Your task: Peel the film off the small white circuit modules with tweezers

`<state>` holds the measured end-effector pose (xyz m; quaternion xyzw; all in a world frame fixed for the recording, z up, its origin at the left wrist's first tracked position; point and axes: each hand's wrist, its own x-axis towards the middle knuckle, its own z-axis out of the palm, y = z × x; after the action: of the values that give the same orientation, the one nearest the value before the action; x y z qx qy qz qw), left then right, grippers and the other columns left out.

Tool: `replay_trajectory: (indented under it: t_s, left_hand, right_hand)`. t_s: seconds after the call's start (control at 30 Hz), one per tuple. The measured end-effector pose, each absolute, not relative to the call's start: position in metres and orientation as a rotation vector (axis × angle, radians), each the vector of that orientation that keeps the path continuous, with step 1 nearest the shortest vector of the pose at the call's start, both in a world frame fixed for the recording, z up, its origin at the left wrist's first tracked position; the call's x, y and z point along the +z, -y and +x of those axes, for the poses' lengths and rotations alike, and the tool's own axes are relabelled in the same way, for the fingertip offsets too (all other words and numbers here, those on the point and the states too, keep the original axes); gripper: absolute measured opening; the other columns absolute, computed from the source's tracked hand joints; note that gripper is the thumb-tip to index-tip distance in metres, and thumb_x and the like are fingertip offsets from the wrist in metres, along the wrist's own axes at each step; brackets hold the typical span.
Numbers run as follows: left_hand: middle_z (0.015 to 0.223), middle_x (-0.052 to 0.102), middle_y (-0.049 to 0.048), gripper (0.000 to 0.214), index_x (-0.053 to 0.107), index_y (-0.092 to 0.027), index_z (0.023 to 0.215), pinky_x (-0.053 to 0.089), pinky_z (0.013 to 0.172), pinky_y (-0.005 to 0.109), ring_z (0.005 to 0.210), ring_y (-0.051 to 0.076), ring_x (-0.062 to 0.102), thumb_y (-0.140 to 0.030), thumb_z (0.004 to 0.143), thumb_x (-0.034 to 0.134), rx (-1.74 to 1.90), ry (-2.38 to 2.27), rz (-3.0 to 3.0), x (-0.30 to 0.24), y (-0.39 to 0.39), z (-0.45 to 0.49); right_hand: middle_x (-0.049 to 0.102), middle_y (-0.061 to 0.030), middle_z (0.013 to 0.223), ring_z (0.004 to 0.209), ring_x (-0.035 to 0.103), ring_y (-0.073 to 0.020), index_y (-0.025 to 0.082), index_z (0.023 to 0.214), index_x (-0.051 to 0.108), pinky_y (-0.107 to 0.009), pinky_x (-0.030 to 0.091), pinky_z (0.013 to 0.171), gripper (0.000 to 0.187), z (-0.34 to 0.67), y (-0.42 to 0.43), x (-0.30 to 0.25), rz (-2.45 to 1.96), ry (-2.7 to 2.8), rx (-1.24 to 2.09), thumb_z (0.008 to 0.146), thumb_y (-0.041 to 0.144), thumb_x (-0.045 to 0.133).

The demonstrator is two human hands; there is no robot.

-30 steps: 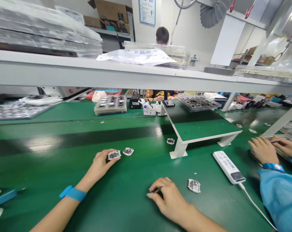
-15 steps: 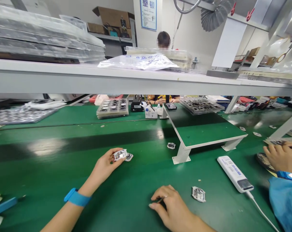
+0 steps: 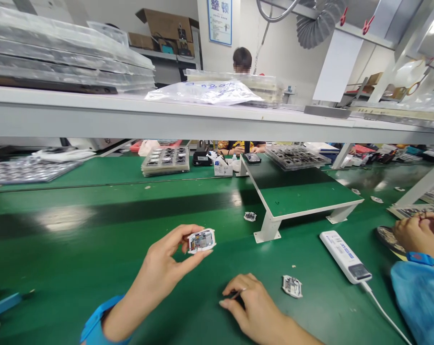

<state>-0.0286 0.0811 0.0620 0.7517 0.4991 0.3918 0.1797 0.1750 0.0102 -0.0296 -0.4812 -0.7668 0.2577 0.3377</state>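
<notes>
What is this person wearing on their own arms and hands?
The left hand and the right hand are bare, with no gloves. A bright blue wrist strap circles the left wrist. No sleeve shows on either forearm, and no strap shows on the visible part of the right arm.

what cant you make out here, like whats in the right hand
Head view only:
Thin dark item in the right hand: fingers hide most of it.
Print on the small white-edged circuit module in the left hand: too small to read.
Flat blue strip at lower left: cut off by the frame edge.
</notes>
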Motion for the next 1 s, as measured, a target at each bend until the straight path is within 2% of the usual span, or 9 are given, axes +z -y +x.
replay_trajectory:
  t_s: [0.1, 0.33, 0.43, 0.67, 0.83, 1.0]
  left_hand:
    - [0.083, 0.064, 0.0004, 0.04, 0.061, -0.018, 0.095, 0.044, 0.057, 0.013, 0.063, 0.004, 0.05, -0.049, 0.071, 0.065, 1.141, -1.401, 2.193, 0.06, -0.076, -0.027]
    - [0.092, 0.065, 0.0021, 0.038, 0.06, -0.018, 0.096, 0.045, 0.059, 0.015, 0.064, 0.004, 0.052, -0.048, 0.073, 0.063, 1.124, -1.404, 2.321, 0.064, -0.066, -0.026]
    - [0.092, 0.065, 0.0016, 0.035, 0.06, -0.018, 0.094, 0.046, 0.06, 0.014, 0.066, 0.005, 0.054, -0.046, 0.074, 0.062, 0.998, -1.377, 2.316, 0.057, -0.059, -0.022]
    - [0.088, 0.064, -0.0004, 0.028, 0.064, -0.02, 0.09, 0.048, 0.071, 0.018, 0.079, 0.009, 0.058, -0.042, 0.074, 0.063, 0.557, -1.476, 2.165, -0.004, -0.032, -0.02]
    - [0.093, 0.061, 0.002, 0.029, 0.065, -0.019, 0.091, 0.046, 0.079, 0.022, 0.088, 0.011, 0.054, -0.044, 0.075, 0.062, 0.609, -1.46, 2.253, -0.041, -0.025, -0.022]
    - [0.094, 0.058, 0.0028, 0.034, 0.064, -0.02, 0.098, 0.042, 0.08, 0.024, 0.09, 0.012, 0.05, -0.048, 0.079, 0.057, 0.628, -1.454, 2.237, -0.051, -0.024, -0.02]
  right_hand:
    - [0.066, -0.0015, 0.088, 0.082, 0.061, -0.0175, 0.019, 0.088, 0.059, -0.029, 0.041, 0.08, 0.008, 0.175, -0.009, -0.029, -1.263, 2.01, 0.67, 0.082, 0.017, 0.064]
    - [0.067, -0.0023, 0.087, 0.081, 0.062, -0.0181, 0.018, 0.088, 0.06, -0.031, 0.043, 0.08, 0.007, 0.175, -0.008, -0.025, -1.282, 2.026, 0.667, 0.083, 0.018, 0.063]
    - [0.067, -0.0026, 0.088, 0.082, 0.062, -0.0185, 0.018, 0.088, 0.06, -0.032, 0.043, 0.08, 0.007, 0.175, -0.008, -0.023, -1.289, 2.031, 0.671, 0.083, 0.019, 0.064]
    - [0.068, -0.0014, 0.087, 0.082, 0.062, -0.0168, 0.018, 0.087, 0.064, -0.031, 0.041, 0.079, 0.006, 0.179, -0.011, -0.022, -1.328, 1.961, 0.748, 0.082, 0.022, 0.066]
    - [0.069, 0.0001, 0.081, 0.083, 0.062, -0.0173, 0.019, 0.08, 0.065, -0.031, 0.041, 0.08, 0.005, 0.181, -0.017, -0.025, -1.36, 1.921, 0.784, 0.081, 0.024, 0.068]
    - [0.07, -0.0043, 0.086, 0.083, 0.065, -0.019, 0.017, 0.085, 0.066, -0.032, 0.046, 0.079, 0.01, 0.177, -0.021, -0.036, -1.345, 1.671, 0.835, 0.082, 0.027, 0.065]
